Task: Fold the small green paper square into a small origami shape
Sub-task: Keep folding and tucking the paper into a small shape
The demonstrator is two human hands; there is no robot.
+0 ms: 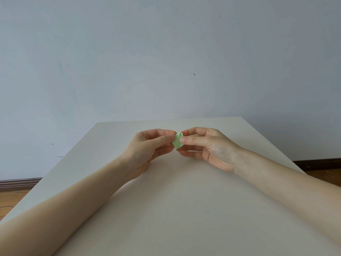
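A small light-green folded paper (177, 141) is held up a little above the white table (166, 209), near its middle. My left hand (147, 146) pinches its left side between thumb and fingers. My right hand (204, 146) grips its right side, thumb lying across the front. The paper is folded into a compact, creased piece; fingers hide most of its edges and its back.
The table's far edge (169, 120) meets a pale grey wall. Wooden floor (11, 200) and a dark skirting board show at the left and right sides of the table. Both forearms stretch over the tabletop.
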